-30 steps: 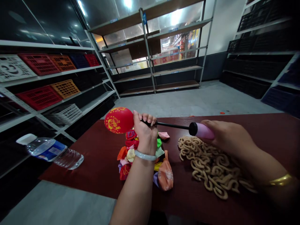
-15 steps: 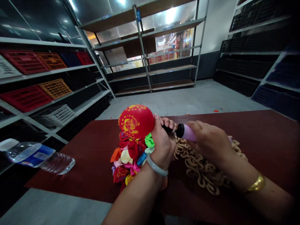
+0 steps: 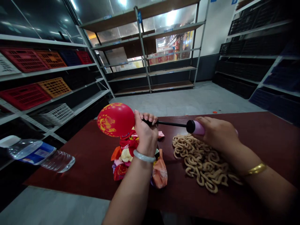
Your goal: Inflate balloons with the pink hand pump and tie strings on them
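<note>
I had my left hand's (image 3: 147, 129) fingers curled round the black end of the pump (image 3: 190, 126), right hand's (image 3: 219, 132) fingers wrapped on its lilac barrel. Red balloon (image 3: 116, 120) showed over the desk's (image 3: 86, 150) far edge, near the left corner, beside my left thumb.

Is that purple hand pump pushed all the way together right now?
No, a length of black rod shows between the left hand and the purple barrel gripped by the right hand.

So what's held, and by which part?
Left hand: black end of the long pink-black pump, and seemingly the hidden neck of the round red balloon. Right hand: the pump's pink tube.
</note>
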`<state>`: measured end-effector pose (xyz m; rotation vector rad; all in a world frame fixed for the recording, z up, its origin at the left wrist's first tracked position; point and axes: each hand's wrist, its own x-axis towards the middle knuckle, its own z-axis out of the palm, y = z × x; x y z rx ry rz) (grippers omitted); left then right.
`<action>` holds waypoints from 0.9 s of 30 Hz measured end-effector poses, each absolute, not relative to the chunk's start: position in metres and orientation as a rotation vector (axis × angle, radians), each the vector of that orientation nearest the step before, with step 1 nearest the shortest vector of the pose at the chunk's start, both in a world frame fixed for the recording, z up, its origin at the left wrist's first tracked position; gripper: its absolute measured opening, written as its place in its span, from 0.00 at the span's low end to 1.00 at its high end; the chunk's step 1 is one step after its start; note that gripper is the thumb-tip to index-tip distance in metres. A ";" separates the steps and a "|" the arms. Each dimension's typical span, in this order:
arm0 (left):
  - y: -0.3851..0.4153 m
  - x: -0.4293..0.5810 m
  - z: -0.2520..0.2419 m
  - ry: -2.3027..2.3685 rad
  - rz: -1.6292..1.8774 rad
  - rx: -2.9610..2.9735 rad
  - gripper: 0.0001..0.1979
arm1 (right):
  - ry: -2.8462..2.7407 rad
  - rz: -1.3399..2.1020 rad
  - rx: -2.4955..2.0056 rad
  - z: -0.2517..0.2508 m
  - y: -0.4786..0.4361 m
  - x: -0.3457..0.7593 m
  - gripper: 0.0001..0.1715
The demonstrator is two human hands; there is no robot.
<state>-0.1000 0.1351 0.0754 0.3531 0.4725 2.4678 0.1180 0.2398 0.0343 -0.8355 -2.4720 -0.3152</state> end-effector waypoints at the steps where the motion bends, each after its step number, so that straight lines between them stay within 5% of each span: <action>1: 0.138 -0.092 0.072 0.466 2.448 0.345 0.21 | -2.468 -0.331 -0.838 0.035 0.236 0.116 0.26; 10: 0.155 -0.031 0.048 0.456 2.216 0.345 0.22 | -2.473 -0.355 -0.780 0.033 0.211 0.097 0.26; 27: 0.134 -0.096 0.080 0.339 2.473 0.405 0.20 | -2.474 -0.416 -0.779 0.068 0.243 0.085 0.21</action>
